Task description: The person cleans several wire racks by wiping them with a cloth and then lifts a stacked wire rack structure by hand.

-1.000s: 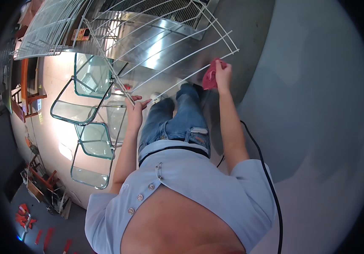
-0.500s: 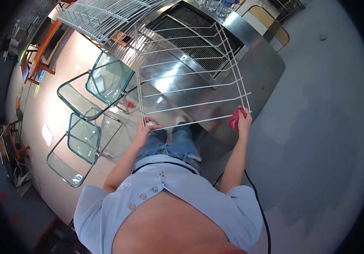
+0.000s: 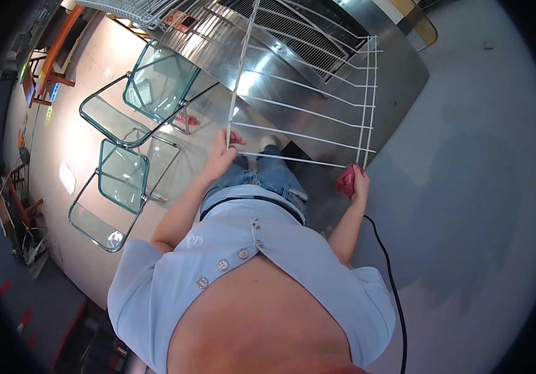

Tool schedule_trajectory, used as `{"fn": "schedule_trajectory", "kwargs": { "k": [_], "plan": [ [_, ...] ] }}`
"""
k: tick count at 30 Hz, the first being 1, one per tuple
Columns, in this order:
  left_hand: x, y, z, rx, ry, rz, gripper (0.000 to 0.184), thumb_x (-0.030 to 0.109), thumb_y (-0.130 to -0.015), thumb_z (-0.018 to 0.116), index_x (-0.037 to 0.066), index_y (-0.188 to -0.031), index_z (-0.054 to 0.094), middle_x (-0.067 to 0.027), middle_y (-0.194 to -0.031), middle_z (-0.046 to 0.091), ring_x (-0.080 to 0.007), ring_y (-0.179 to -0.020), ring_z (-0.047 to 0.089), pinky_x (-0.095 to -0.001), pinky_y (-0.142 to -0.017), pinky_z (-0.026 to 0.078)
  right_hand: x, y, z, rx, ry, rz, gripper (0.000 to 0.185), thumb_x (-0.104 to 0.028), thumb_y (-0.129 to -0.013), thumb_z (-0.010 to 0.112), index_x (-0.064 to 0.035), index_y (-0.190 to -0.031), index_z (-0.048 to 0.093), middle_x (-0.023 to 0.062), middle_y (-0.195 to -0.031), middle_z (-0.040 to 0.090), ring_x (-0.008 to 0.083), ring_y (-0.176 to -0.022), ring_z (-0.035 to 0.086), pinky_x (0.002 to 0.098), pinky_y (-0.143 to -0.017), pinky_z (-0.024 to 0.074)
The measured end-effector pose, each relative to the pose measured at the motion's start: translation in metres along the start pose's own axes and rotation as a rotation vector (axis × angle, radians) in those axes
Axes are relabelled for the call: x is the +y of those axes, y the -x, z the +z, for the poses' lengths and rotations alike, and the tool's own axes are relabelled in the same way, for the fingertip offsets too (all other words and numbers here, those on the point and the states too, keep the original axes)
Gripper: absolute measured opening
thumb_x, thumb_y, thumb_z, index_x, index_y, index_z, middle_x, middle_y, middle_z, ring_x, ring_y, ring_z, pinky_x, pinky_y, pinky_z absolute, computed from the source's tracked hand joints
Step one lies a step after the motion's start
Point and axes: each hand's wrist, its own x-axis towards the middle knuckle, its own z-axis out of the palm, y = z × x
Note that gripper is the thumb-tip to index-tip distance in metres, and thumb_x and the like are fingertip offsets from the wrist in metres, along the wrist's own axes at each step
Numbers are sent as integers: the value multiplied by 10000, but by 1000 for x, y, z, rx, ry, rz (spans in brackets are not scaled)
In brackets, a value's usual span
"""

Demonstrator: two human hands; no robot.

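A white wire rack (image 3: 293, 159) with several crossbars is held up in front of me, tilted, its far end reaching over the steel unit. At its near left corner, my left hand (image 3: 220, 157) grips the frame, thumb and fingers about the wire. My right hand (image 3: 360, 184) is closed around a crumpled red cloth (image 3: 345, 182) and meets the rack's near right corner. The exact hold of the right fingers on the wire is partly hidden by the cloth.
Beyond the rack stands a stainless steel unit (image 3: 399, 93) with a dark louvred grille (image 3: 308, 47). More white wire racks (image 3: 132, 14) lie at the upper left. Clear green folding chairs (image 3: 162, 81) stand on the left. A black cable (image 3: 394, 280) runs down on the right.
The rack has turned, its far end swinging right and its left side rising in view. My left hand has moved up and slightly right; my right hand has dropped slightly, cloth still in it.
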Motion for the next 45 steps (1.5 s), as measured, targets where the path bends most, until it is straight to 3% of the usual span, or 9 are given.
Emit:
{"fn": "schedule_trajectory", "kwargs": {
  "k": [4, 6, 14, 17, 19, 27, 39, 41, 45],
  "plan": [
    [37, -2, -29, 25, -201, 43, 393, 58, -664, 436, 11, -1051, 394, -102, -985, 476, -212, -990, 536, -342, -916, 376, -10, 15, -4, -191, 92, -47, 254, -227, -842, 621, 4, -945, 644, 42, -808, 630, 121, -670, 576, 279, -612, 481],
    [48, -5, -50, 64, -273, 143, 326, 53, -714, 455, -8, -1034, 437, -147, -959, 546, -255, -970, 534, -351, -917, 390, -29, 28, -7, -527, 375, 217, 234, -227, -845, 633, 0, -900, 644, 42, -812, 642, 116, -695, 588, 256, -603, 470],
    [150, -82, -145, 33, -574, 397, 364, 177, -687, 529, 14, -1013, 524, -83, -976, 576, -199, -915, 543, -301, -858, 418, -91, -6, 47, -274, 223, -62, 267, -257, -861, 624, 9, -865, 628, 57, -745, 624, 143, -635, 588, 295, -572, 476],
    [153, -124, -202, -69, -621, 239, 515, 128, -776, 476, 55, -1285, 455, -35, -1179, 521, -138, -1019, 492, -263, -836, 415, -99, -12, 112, -434, -99, 74, 274, -278, -874, 629, -9, -931, 637, 48, -761, 630, 141, -667, 602, 282, -575, 491],
    [196, -134, -188, -77, -546, 71, 512, 356, -838, 639, 88, -1253, 504, -36, -1064, 515, -124, -925, 497, -274, -769, 453, -94, -23, 149, -654, -120, 191, 342, -336, -922, 551, -23, -1045, 612, 29, -715, 594, 132, -616, 573, 291, -585, 499],
    [233, -143, -267, 31, -677, 128, 479, 166, -813, 514, 110, -1286, 469, -37, -1151, 524, -131, -988, 484, -272, -836, 420, -90, 30, 239, -735, 239, 42, 300, -274, -963, 466, -14, -1059, 580, 64, -829, 633, 167, -700, 620, 314, -626, 517],
    [222, -123, -317, 416, -546, 194, 471, 398, -874, 528, 148, -1271, 497, -25, -1264, 495, -165, -1141, 513, -345, -915, 440, -61, 51, 321, -837, 279, -100, 282, -244, -965, 449, -11, -1065, 574, 94, -846, 631, 185, -720, 609, 328, -645, 504],
    [199, -134, -332, 456, -86, 285, 710, 271, -786, 673, 100, -1375, 316, -62, -1171, 516, -161, -1030, 537, -339, -869, 449, -72, 58, 317, -857, 257, -101, 289, -257, -964, 454, -4, -1036, 575, 101, -857, 635, 190, -727, 619, 330, -645, 506],
    [149, -120, -296, 603, 160, 79, 811, 447, -848, 582, 169, -1463, 131, -125, -1468, 282, -279, -1314, 347, -528, -1075, 223, -64, 39, 320, -825, 332, -116, 284, -266, -960, 474, -9, -1022, 577, 98, -871, 637, 180, -747, 625, 329, -667, 511]
  ]
}}
